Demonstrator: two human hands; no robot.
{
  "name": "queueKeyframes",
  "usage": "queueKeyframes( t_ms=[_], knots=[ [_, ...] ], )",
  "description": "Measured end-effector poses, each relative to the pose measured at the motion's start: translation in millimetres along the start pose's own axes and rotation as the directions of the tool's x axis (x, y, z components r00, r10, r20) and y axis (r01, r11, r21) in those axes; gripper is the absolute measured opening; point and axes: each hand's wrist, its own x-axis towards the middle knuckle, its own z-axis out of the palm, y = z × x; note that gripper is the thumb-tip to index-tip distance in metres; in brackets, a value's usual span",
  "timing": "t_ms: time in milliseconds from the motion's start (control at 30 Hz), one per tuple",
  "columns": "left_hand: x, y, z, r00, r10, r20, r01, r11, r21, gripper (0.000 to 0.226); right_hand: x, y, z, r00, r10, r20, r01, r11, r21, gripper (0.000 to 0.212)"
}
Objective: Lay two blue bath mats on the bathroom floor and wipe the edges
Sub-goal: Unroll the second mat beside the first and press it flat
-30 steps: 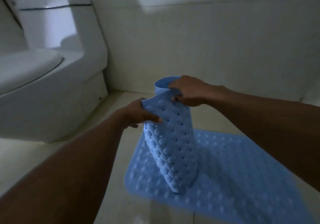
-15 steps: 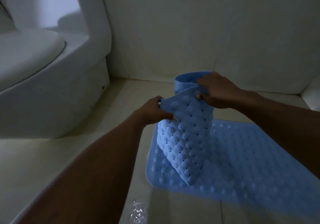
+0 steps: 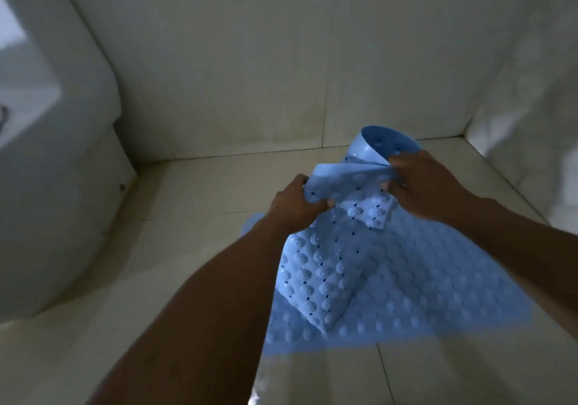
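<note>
Left hand [image 3: 295, 206], right hand [image 3: 422, 185], mat [image 3: 316, 273] gripped between

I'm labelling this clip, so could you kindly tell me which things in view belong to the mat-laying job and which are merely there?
Part of the job:
- rolled blue mat, held by left hand and right hand
- flat blue mat on the floor tiles

Merely there:
- toilet
- wall tiles

Held mat [image 3: 316, 279] hangs over floor mat [image 3: 438, 295], toilet [image 3: 56, 185] left.
</note>
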Motion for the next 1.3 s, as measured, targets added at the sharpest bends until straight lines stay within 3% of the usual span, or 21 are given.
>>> queueKeyframes(
  t_ms=[200, 400, 600, 667, 767, 867, 1000, 1167, 1233, 1300],
  knots=[
    [-14.2, -6.9, 37.7, 0.981, 0.011, -0.191, 0.024, 0.984, 0.179, 0.06, -17.1, 27.0, 24.4, 0.996, -0.061, -0.071, 0.063, 0.998, 0.015, 0.018],
    [-53.6, -6.1, 39.9, 0.97, 0.083, -0.228, -0.043, 0.984, 0.174, 0.053, -43.7, 31.0, 26.7, 0.979, -0.171, -0.114, 0.172, 0.985, 0.003, 0.021],
    [-102.1, 28.3, 20.2, 0.956, 0.128, -0.264, -0.054, 0.962, 0.268, 0.05, -64.2, 20.7, -27.9, 0.978, -0.205, -0.021, 0.206, 0.976, 0.074, 0.016],
    [-113.4, 42.9, 4.6, 0.973, 0.075, -0.217, -0.016, 0.965, 0.26, 0.058, -69.5, 13.0, -56.8, 0.977, -0.205, 0.05, 0.204, 0.979, 0.016, 0.015],
    [-130.8, 55.6, -9.1, 0.998, -0.06, -0.009, 0.06, 0.974, 0.217, 0.062, -77.0, -3.9, -87.7, 0.966, -0.233, 0.113, 0.241, 0.968, -0.064, 0.022],
    [-146.5, 50.4, -0.8, 0.955, -0.251, 0.157, 0.192, 0.929, 0.317, 0.062, -83.8, -24.3, -88.8, 0.953, -0.186, 0.24, 0.203, 0.978, -0.048, 0.033],
    [-160.0, 2.8, 39.3, 0.851, -0.425, 0.307, 0.282, 0.865, 0.415, 0.082, -101.3, -30.9, -28.1, 0.872, -0.081, 0.483, 0.109, 0.994, -0.029, 0.042],
    [-182.8, -77.1, 104.8, 0.856, -0.46, 0.236, 0.283, 0.8, 0.529, 0.12, -149.6, -32.0, 87.3, 0.733, 0.094, 0.674, -0.039, 0.995, -0.096, 0.034],
    [-196.4, -103.2, 131.9, 0.852, -0.491, 0.183, 0.335, 0.778, 0.532, 0.115, -171.7, -33.7, 122.6, 0.707, 0.158, 0.689, -0.117, 0.987, -0.107, 0.041],
    [-210.5, -119.5, 156.3, 0.866, -0.489, 0.103, 0.373, 0.769, 0.519, 0.102, -188.5, -30.4, 149.5, 0.727, 0.198, 0.658, -0.179, 0.979, -0.097, 0.041]
  ],
)
